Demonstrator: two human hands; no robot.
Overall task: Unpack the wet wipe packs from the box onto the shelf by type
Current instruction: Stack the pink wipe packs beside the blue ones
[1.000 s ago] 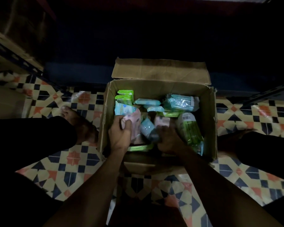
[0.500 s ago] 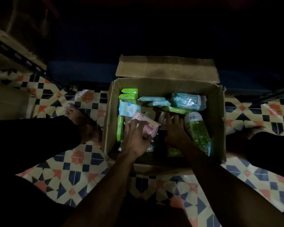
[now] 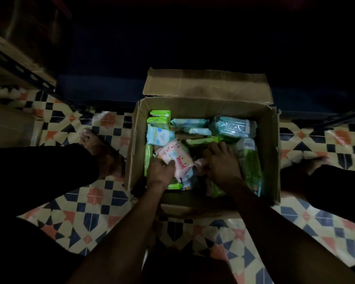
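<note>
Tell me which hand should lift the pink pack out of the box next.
Left. The left hand already grips the pink pack at its near edge, raised above the other packs in the box. The right hand lies spread over packs beside it.

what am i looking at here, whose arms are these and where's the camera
There is no machine here. A person wears a camera on the head, so the single picture looks forward and down at their own arms. They sit over an open cardboard box standing on a patterned tiled floor. The box holds wet wipe packs in green, blue and pink wrappers. The left hand grips a pink pack with a cartoon print. The right hand reaches in among the packs beside it; whether its fingers hold anything is hidden. The room is dark, so the shelf barely shows.
</note>
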